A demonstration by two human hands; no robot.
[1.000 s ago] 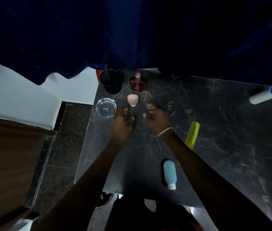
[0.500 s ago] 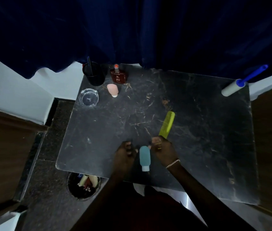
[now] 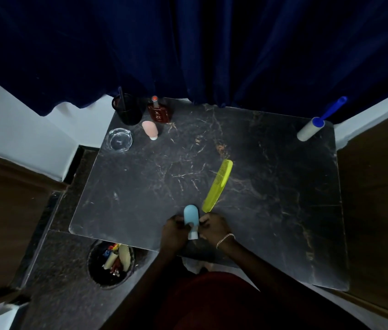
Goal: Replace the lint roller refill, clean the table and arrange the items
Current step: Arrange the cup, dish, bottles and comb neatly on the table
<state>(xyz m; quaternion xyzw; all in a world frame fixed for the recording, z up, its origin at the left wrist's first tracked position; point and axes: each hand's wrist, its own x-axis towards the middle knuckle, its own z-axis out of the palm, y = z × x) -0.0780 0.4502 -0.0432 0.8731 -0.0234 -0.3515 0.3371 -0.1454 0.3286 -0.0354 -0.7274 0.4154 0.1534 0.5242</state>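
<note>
Blue bottle [image 3: 190,216] in both hands, cap twd person.

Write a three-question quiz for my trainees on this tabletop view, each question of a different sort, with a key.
1. True or false: the green comb lies flat on the dark table, held by neither hand.
2. Multiple choice: the lint roller lies at the table's (A) far right corner, (B) near left corner, (C) centre.
3. Fill in: the left hand and right hand both grip the ____ bottle.

Key
1. True.
2. A.
3. Blue; its white cap points towards the person.
</note>
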